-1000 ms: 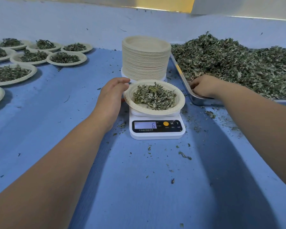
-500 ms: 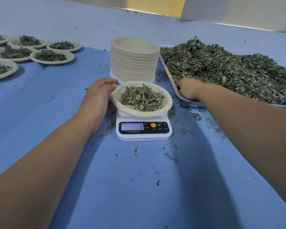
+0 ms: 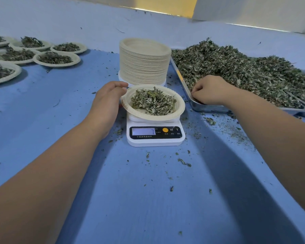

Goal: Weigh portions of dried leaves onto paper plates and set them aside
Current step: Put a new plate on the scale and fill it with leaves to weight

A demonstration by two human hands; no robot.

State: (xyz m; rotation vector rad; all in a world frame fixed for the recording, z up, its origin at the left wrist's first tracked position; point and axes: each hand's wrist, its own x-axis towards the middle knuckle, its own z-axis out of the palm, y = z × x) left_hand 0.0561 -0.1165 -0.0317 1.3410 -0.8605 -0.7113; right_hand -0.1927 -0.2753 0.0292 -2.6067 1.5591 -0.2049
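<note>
While the shallow round paper plate (image 3: 179, 106) of dried green leaves sits on the small white digital scale (image 3: 155, 136) at the middle of the blue bench (image 3: 148, 199), your left hand (image 3: 106, 101) curls its fingers (image 3: 121, 84) onto the plate's left rim. Your right hand (image 3: 210, 90), well right of the plate, has its fingers bunched together in the steel tray (image 3: 208, 108) of loose dried leaves (image 3: 245, 71). The left hand is nearer, and the filled plates (image 3: 56, 59) lie far left.
</note>
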